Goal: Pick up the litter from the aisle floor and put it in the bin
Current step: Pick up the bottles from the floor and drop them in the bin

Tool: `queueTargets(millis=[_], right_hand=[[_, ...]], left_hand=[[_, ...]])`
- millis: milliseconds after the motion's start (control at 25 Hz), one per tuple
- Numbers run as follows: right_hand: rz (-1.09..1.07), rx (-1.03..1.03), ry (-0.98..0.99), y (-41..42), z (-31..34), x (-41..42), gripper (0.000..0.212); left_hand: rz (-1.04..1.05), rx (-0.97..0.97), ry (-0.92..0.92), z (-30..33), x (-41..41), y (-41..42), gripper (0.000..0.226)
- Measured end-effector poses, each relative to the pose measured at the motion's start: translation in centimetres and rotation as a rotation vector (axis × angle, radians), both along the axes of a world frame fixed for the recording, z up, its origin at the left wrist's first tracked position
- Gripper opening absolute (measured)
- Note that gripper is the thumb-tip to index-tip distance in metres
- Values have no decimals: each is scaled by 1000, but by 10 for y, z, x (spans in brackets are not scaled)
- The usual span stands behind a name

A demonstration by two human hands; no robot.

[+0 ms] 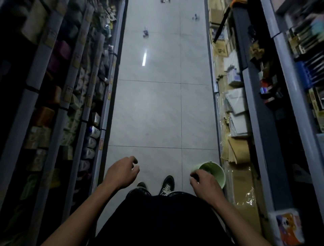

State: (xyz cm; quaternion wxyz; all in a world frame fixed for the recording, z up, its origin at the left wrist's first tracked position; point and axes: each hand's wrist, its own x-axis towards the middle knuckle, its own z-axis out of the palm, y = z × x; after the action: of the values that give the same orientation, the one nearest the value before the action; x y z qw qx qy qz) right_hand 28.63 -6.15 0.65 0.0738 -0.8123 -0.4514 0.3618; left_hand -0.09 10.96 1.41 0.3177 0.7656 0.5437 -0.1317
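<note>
A light green bin (216, 173) hangs at the lower right, its open mouth facing me. My right hand (204, 185) is closed at its near rim and holds it. My left hand (121, 173) hovers over the floor at the lower left, fingers loosely curled and apart, holding nothing. Far up the aisle lie small pieces of litter: one crumpled piece (145, 32) left of centre, another (196, 17) to the right, and a third (164, 1) at the top edge.
Grey tiled floor (157, 108) runs straight ahead between two shelf rows. Left shelving (84, 98) holds packaged goods; right shelving (233, 108) holds envelopes and paper stacks. My shoes (166, 185) stand at the bottom centre.
</note>
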Motion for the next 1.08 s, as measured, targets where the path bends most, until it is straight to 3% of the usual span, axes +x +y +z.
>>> queueTargets(millis=[480,760,1080], right_hand=[[125,89,61,218,-7,76,23],[0,15,-41,334,0,125,23],[-206,-60,-30,402,2,224,18]], left_hand=[[321,-101,91,-19,-6,85,34],[254,-166,69,-28,33,273,32],[11,-65,67,-16,180,497,33]])
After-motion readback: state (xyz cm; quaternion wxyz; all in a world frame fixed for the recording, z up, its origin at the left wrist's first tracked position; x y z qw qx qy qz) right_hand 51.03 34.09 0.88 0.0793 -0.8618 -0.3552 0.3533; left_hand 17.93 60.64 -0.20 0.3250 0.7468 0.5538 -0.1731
